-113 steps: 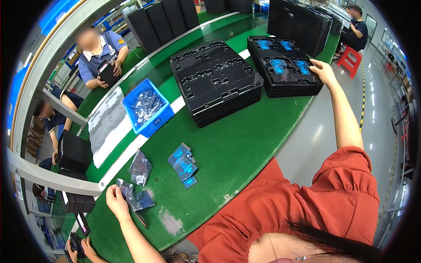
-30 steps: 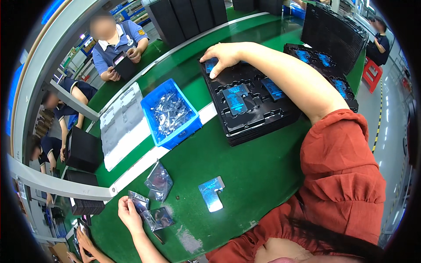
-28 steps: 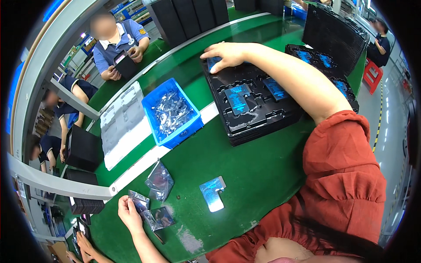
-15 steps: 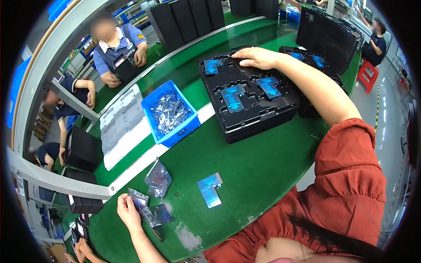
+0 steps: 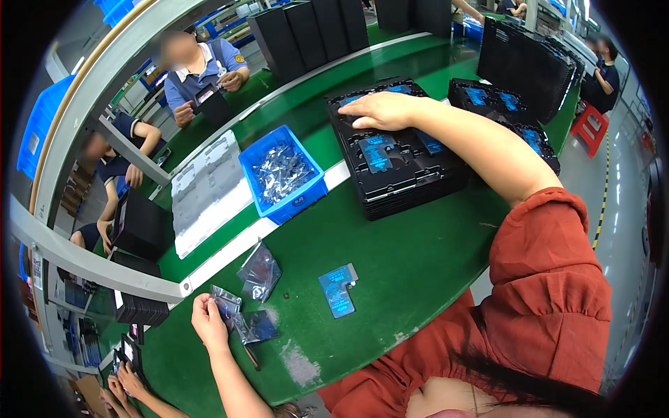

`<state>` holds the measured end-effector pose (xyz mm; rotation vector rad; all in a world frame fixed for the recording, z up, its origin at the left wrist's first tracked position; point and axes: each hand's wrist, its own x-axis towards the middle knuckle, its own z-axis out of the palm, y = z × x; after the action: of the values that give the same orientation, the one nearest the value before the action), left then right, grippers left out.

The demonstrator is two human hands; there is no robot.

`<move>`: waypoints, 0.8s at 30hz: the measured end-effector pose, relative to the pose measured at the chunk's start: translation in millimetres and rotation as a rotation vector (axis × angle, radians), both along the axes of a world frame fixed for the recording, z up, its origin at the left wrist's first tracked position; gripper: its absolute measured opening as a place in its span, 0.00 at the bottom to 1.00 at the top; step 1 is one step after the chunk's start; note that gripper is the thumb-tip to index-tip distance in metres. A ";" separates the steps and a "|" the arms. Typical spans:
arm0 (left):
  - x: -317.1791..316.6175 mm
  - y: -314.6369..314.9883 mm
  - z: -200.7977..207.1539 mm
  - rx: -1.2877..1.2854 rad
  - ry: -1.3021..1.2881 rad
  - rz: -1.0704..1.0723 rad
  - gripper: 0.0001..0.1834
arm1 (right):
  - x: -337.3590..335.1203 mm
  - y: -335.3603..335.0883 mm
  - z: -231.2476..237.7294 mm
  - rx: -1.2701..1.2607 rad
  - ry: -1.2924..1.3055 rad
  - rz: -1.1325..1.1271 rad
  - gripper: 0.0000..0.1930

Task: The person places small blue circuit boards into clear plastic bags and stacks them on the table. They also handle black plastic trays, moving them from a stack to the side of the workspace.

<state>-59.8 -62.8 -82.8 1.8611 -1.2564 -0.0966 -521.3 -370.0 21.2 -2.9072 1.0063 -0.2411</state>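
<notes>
My left hand (image 5: 208, 322) pinches the edge of a shiny, see-through plastic bag (image 5: 227, 301) at the table's left. Two more bags lie against it: one crumpled bag (image 5: 260, 272) behind and a dark bag (image 5: 260, 326) in front. My right hand (image 5: 383, 110) is over the black plastic tray (image 5: 411, 182), fingers stretched out; nothing shows in its grip. Flat blue batteries sit in the tray's pockets: a far battery (image 5: 399, 89), a near L-shaped battery (image 5: 377, 153), and others partly covered by my hand and forearm. Another L-shaped battery (image 5: 337, 291) lies alone on the green table.
A blue bin (image 5: 296, 202) of crumpled clear bags stands behind the table's middle, beside a white moulded tray (image 5: 209, 198). More black trays (image 5: 523, 66) stand at the far right. Across the bench a co-worker (image 5: 202, 76) holds a black box. A metal frame (image 5: 104, 261) curves along the left.
My right hand has drawn left and nearer over the tray, uncovering a battery in the far pocket. My left hand keeps its hold on the bag. The whole view has shifted slightly.
</notes>
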 end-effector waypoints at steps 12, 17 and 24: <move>2.9 3.6 -0.4 0.022 0.012 -0.010 0.05 | -90.5 91.7 10.1 0.103 -0.051 -0.114 0.31; 1.3 -2.0 -2.7 0.004 0.007 -0.028 0.05 | -121.9 80.1 -15.1 -0.225 -0.184 -0.313 0.33; 6.7 -0.1 -5.7 -0.018 -0.005 -0.040 0.05 | -110.9 86.9 -5.1 -0.098 -0.235 -0.773 0.31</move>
<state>-53.1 -62.8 -88.6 1.8220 -1.2936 -0.1019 -632.2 -283.1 16.1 -2.3248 2.0456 -0.6497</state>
